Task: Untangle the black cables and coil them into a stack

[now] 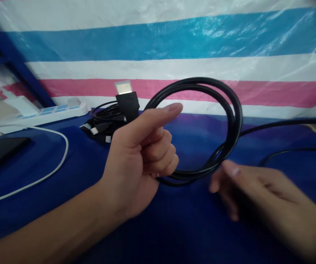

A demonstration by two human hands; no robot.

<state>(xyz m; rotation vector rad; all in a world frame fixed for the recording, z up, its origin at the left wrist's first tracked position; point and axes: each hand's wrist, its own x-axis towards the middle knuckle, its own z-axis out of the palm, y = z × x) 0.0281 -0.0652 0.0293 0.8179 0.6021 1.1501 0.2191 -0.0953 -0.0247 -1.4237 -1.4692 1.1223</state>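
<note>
A black HDMI cable (pixel 236 117) is wound into a loose coil of a few loops, raised above the blue tabletop. My left hand (pixel 144 154) is closed round the coil's left side, fingers curled and thumb pointing right. The cable's plug (pixel 127 102), under a clear cap, sticks up behind that thumb. At the coil's lower right is my right hand (pixel 257 190), blurred, its fingers loosely bent and apart. Its thumb tip reaches the loops; whether it touches them I cannot tell.
A bundle of black cables (pixel 105 117) lies behind my left hand. A white power strip (pixel 53 113) with a plugged-in adapter (pixel 22 105), a dark phone (pixel 2 152) and a white cord (pixel 64 146) are at left. Black cable (pixel 290 126) trails right. A striped sheet (pixel 158 40) hangs behind.
</note>
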